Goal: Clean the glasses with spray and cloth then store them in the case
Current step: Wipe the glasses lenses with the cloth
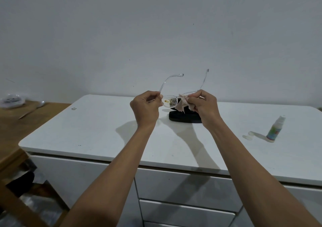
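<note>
Far left: a wooden side table (12, 122) carrying a crumpled clear plastic bag (12, 101), apart from the work. Centre and right: a white desk (87, 131) with drawers below, set against a plain pale wall. Raised above the desk, in mid-air: clear-framed glasses (169, 101), temples unfolded and pointing up and away toward the wall. Left hand (145, 107) closed in a pinch on the left end of the frame, at the hinge, steadying it. Left lens exposed, with what look like brownish and dark marks on or seen through it; unclear whether dirt or reflection. Right hand (204, 106) closed around a small pale pink cloth (183, 105), pressing it over the right lens, loose corners hanging down. Just behind and below the hands, on the desk: a dark glasses case (184, 117), partly hidden, lid state impossible to tell. Further right, well apart, near the desk's right side: a small spray bottle (275, 131) standing upright, with a clear cap (250, 134) lying just beside it on its left. Step in hand, by all appearances: wiping the right lens. Likely next: shifting the cloth across to the left lens while keeping the pinch gentle on the frame, then folding both temples before lowering the glasses into the case.
</note>
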